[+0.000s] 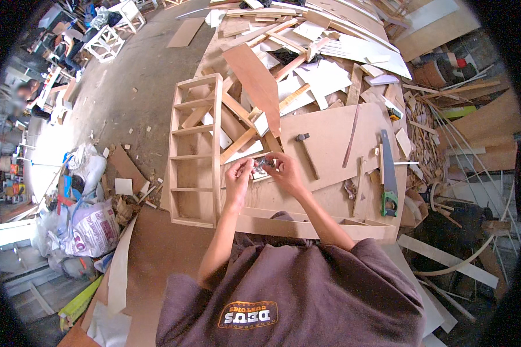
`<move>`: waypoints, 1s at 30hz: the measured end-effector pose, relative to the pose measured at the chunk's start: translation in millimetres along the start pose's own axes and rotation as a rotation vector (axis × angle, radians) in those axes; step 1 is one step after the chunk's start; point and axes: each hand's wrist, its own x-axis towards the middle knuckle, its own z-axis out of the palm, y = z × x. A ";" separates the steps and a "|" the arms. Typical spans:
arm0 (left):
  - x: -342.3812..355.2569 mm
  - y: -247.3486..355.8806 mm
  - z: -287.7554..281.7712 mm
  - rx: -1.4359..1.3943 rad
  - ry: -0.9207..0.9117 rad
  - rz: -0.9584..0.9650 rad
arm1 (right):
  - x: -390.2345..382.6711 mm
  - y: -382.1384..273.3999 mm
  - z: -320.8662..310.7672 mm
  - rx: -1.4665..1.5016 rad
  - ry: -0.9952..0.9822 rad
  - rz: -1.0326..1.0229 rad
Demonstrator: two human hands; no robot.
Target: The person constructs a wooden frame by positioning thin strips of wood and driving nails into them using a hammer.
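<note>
My left hand point(240, 176) and my right hand point(283, 172) are raised close together over the workbench, fingertips pinched around a small dark, shiny item point(263, 163), too small to make out, with something pale just below it. Left of them lies a compartmented wooden frame point(217, 121). A hammer point(309, 156) rests on a plywood sheet point(333, 130) beyond my right hand. Farther right are a handsaw point(388, 168) with a green handle and some thin wood strips point(360, 179). A long narrow wooden frame point(295, 225) runs along the bench's near edge, partly behind my forearms.
Wood offcuts and white boards point(307, 87) cover the bench's far part. Bags and sacks point(92, 225) sit on the floor at left, near white wooden stands point(104, 46). People point(72, 46) are at the upper left. Long strips and scrap wood point(469, 150) crowd the right side.
</note>
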 end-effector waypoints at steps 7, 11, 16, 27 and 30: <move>-15.6 8.4 14.8 -0.014 -0.055 -0.038 | -15.1 -50.2 -17.6 0.061 0.030 -0.059; -15.7 11.9 25.7 -0.159 0.001 0.009 | -21.7 -44.6 -18.1 0.116 0.122 -0.029; -2.7 15.5 15.9 -0.001 -0.034 -0.014 | -30.6 -28.8 -35.4 0.182 0.132 0.125; 2.9 10.3 18.8 -0.153 -0.127 -0.147 | -33.8 -8.0 -46.0 0.108 0.202 0.171; -3.3 13.5 16.7 -0.232 -0.154 -0.156 | -23.6 18.8 -27.3 -0.009 0.114 0.170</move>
